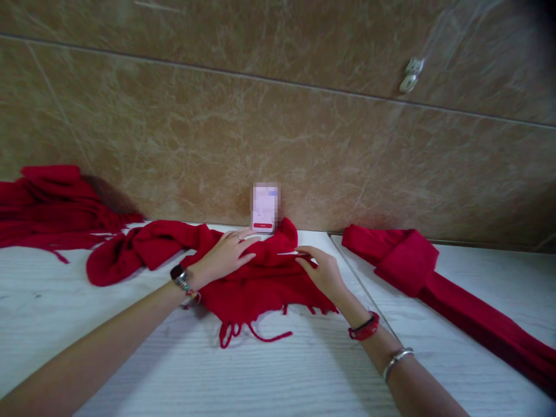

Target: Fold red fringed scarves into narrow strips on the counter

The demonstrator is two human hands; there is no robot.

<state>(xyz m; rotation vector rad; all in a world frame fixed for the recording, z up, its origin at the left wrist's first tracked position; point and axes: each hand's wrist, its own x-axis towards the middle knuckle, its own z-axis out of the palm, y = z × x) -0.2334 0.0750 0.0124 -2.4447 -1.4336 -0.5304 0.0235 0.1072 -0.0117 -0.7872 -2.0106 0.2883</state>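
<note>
A red knitted scarf with loose fringe lies bunched on the white wood-grain surface in front of me. My left hand rests on its upper folds, fingers spread, with a ring and a dark watch showing. To the right, my right hand is at the scarf's edge, thumb and forefinger brought close together. A thin white sliver shows beside those fingertips; whether it is an object or the surface between folds, I cannot tell. A phone with a lit, partly blurred screen leans against the wall behind the scarf.
A fringed red cloth is heaped at the far left. On the right lies a folded length of red fabric running toward the lower corner. Brown marbled tiles form the wall, with a small white fixture on it.
</note>
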